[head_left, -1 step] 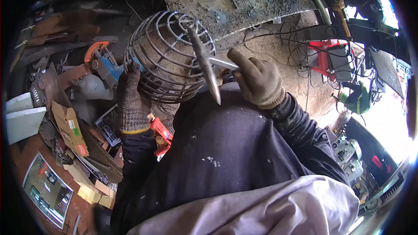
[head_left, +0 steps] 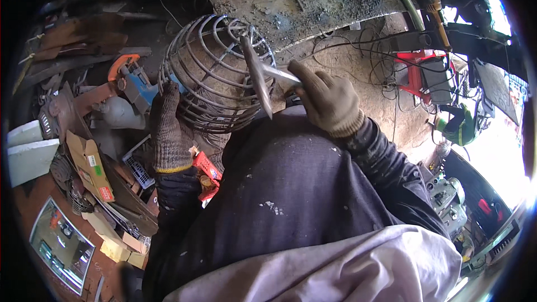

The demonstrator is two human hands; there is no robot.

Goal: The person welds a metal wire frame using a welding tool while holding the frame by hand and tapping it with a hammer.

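Observation:
A round cage of bent metal rods (head_left: 210,124) rests in front of my knees, tilted, its ribs curving toward a narrower end. My left hand (head_left: 169,131), in a dark knit glove with a yellow cuff, is closed on the cage's left rim; its fingertips are partly hidden. In a tan glove, my right hand (head_left: 329,100) grips a hammer (head_left: 256,72) by its pale handle. The long, pointed hammer head lies across the right side of the cage in this view. Whether it touches the rods I cannot tell.
A dirty workbench (head_left: 330,0) strewn with scraps stands ahead. Right of it are a red stool (head_left: 411,78) and tangled cables. On the left sit a blue tool with an orange handle (head_left: 137,81), a cardboard box (head_left: 89,165) and a red crate (head_left: 207,173).
The hammer head's pointed end has shifted up and to the left, and my right hand has moved slightly with it. My left hand and the cage look unchanged.

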